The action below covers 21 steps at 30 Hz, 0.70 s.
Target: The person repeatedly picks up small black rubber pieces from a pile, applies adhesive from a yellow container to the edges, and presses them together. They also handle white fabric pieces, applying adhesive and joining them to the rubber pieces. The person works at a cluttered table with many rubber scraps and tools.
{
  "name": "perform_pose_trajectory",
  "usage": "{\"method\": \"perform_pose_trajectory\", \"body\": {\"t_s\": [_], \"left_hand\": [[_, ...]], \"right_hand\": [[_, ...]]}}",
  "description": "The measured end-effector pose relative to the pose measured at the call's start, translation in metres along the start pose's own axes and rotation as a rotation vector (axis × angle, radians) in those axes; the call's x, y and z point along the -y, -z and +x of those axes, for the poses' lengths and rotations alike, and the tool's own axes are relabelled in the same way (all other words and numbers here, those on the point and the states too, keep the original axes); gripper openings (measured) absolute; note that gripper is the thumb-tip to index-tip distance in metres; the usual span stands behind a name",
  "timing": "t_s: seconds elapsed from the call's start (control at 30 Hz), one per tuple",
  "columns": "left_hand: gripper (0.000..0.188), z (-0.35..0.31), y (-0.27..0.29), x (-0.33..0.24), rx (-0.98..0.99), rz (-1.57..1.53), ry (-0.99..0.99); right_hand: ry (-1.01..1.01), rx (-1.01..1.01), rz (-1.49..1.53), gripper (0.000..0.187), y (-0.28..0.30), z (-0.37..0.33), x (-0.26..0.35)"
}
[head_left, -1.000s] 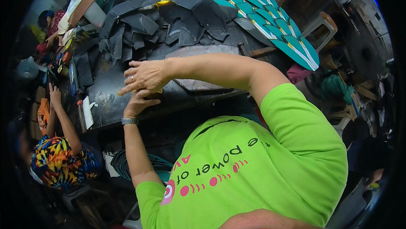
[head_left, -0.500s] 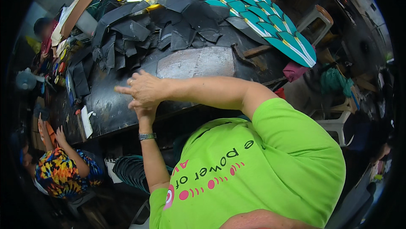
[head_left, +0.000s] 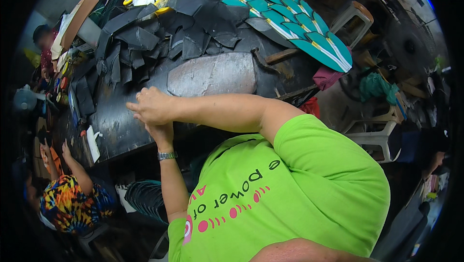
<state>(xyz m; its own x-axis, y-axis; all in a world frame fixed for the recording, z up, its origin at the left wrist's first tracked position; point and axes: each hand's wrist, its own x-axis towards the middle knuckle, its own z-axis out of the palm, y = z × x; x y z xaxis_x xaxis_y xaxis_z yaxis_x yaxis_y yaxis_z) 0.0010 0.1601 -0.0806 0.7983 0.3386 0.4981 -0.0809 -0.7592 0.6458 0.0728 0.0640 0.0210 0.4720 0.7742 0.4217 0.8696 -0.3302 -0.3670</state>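
Note:
My right arm reaches across to the left above the dark worktable. My right hand lies over my left hand, its fingers partly stretched out toward the left and no object visible in them. A watch circles my left wrist. The fingers of my left hand are mostly hidden beneath the right one. Just beyond my hands, a worn grey slab with rounded ends lies flat on the table. Behind it spreads a heap of black sheet pieces.
Teal sandals with white straps overlap in rows at the far right. At the left edge lie a white strip and tools. A person in a bright patterned shirt sits at left. White plastic chairs stand at right.
The fingers of my right hand have drawn closer together over the left hand. The view has shifted slightly, so the table's things sit a little further left.

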Motion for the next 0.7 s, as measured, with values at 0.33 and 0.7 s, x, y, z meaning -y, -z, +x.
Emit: {"method": "perform_pose_trajectory", "body": {"t_s": [0.33, 0.7], "left_hand": [[0.072, 0.041, 0.052, 0.033, 0.042, -0.067, 0.328], [0.101, 0.126, 0.071, 0.123, -0.205, 0.469, 0.487]], "right_hand": [[-0.027, -0.261, 0.119, 0.085, 0.023, -0.074, -0.056], [-0.072, -0.155, -0.077, 0.083, 0.044, -0.123, -0.083]]}}
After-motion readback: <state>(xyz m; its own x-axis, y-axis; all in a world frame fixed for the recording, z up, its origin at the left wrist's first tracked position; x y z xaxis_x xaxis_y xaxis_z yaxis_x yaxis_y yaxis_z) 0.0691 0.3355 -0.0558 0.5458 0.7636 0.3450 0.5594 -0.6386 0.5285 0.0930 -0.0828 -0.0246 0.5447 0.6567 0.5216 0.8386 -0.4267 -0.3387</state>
